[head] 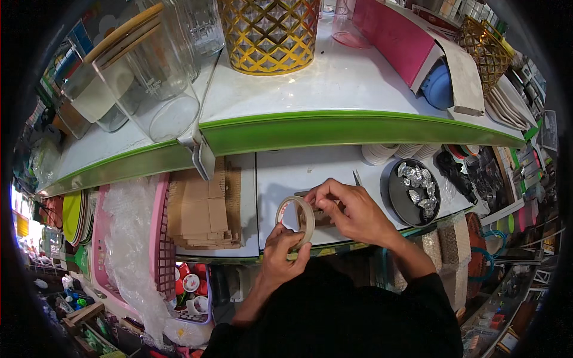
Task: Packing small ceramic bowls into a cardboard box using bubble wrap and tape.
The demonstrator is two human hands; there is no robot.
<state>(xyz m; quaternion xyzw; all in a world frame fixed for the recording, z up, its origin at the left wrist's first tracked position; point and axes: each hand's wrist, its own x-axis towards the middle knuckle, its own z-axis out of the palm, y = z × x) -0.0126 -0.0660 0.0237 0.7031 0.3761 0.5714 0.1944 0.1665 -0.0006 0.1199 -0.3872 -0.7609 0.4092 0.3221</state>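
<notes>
My left hand (285, 253) grips a roll of clear adhesive tape (308, 221) by its lower rim, the ring tilted upright. Close beside the roll's upper right side is my right hand (353, 210), its thumb and forefinger pinched together; whether they hold the tape's end cannot be told. Behind the right fingers, a brown item lies partly hidden on the white lower shelf (286, 172). The pointed metal tip of a tool (357, 177) shows just past the right hand. A dark round tray (394, 197) with crumpled silvery pieces sits to the right.
Stacked cardboard pieces (203, 215) lie left of the hands, beside a pink plastic basket (161, 223) holding clear plastic wrap. Overhead, the green-edged upper shelf (358, 127) bears glass jars (165, 103), a gold-patterned container (271, 40) and a pink box (394, 44). White stacked cups (378, 153) stand behind the tray.
</notes>
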